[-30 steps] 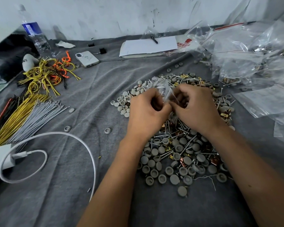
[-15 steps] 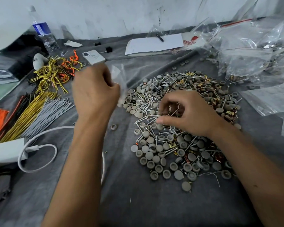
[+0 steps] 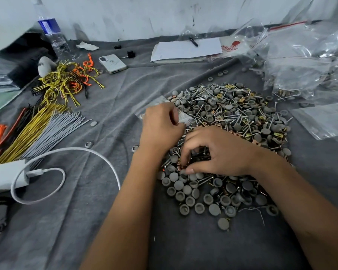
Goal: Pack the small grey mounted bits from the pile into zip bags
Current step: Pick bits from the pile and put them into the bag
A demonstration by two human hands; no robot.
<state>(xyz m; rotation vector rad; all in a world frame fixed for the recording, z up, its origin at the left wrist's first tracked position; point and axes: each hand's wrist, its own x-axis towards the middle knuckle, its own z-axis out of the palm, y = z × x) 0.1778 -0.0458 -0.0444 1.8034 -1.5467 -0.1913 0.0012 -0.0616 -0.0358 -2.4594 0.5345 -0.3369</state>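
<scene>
While the left hand (image 3: 161, 126) pinches a half-hidden zip bag (image 3: 183, 118), the right hand (image 3: 216, 152) beside it curls into the bit pile (image 3: 232, 121) on grey cloth (image 3: 105, 221), its grasp unclear.

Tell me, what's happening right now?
Left hand grips small zip bag. Right hand picks bits from pile. Nothing in the way.

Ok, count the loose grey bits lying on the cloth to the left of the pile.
3, all left of the pile: one grey bit by the grey wire tips, one above the white cable, one beside the left wrist. The left arm may hide more.
</scene>
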